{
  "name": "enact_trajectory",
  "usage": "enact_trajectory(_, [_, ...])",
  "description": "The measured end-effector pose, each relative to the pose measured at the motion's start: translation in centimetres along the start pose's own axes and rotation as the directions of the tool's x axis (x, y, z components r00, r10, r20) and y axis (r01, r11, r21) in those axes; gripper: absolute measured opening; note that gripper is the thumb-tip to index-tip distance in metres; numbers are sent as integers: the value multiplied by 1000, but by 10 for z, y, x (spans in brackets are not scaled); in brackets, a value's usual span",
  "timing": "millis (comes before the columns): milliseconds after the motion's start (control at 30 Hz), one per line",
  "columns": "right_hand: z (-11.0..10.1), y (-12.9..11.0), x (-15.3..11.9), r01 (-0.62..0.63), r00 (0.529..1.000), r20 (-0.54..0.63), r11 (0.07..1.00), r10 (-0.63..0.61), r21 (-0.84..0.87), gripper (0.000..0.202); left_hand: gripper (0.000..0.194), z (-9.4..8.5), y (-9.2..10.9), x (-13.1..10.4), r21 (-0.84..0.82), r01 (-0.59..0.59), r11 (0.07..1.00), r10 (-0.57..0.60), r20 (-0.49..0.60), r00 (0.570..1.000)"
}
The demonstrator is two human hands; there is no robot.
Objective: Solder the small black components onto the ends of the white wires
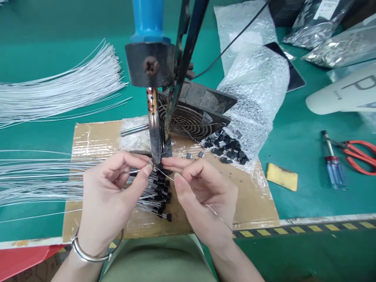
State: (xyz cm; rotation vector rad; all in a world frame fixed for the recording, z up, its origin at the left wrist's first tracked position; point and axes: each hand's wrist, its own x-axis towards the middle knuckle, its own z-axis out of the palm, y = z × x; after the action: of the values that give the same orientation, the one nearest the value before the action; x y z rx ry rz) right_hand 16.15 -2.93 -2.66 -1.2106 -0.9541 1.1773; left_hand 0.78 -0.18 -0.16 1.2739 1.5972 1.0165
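Note:
My left hand (113, 192) pinches a thin white wire just below the tip of the soldering iron (153, 129), whose blue handle points up. My right hand (207, 192) is closed on thin solder wire (216, 214), which runs across its palm and up to the iron's tip. The joint between the fingertips is too small to make out. Beneath and beside my left hand lie many white wires (38, 182) ending in black connectors (161, 196), on a sheet of cardboard (205, 219).
Behind the iron stands a black fan (194, 117). Loose black pieces (226, 147) lie by bubble wrap (255, 90). Another wire bundle (61, 92) is at the upper left. A yellow sponge (282, 177), a screwdriver (335, 168) and red-handled pliers (358, 154) lie at the right.

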Motion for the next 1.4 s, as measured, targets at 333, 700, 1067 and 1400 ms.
enact_trajectory(333, [0, 0, -3, -14, 1000, 19, 1000, 14, -8, 22, 17, -1, 0, -1, 0, -23, 1000, 23, 2, 1000])
enact_trajectory(700, [2, 1, -2, 10, 1000, 5, 1000, -10, -24, 23, 16, -2, -3, -1, -1, -20, 1000, 20, -5, 1000])
enact_trajectory(1067, [1, 1, -3, 18, 1000, -2, 999, -18, -38, 23, 16, -1, -2, -1, 7, -28, 1000, 28, 18, 999])
enact_trajectory(1400, [1, 3, -5, 49, 999, 3, 999, -49, -24, 22, 14, 1, 2, -2, -12, -38, 999, 38, -2, 999])
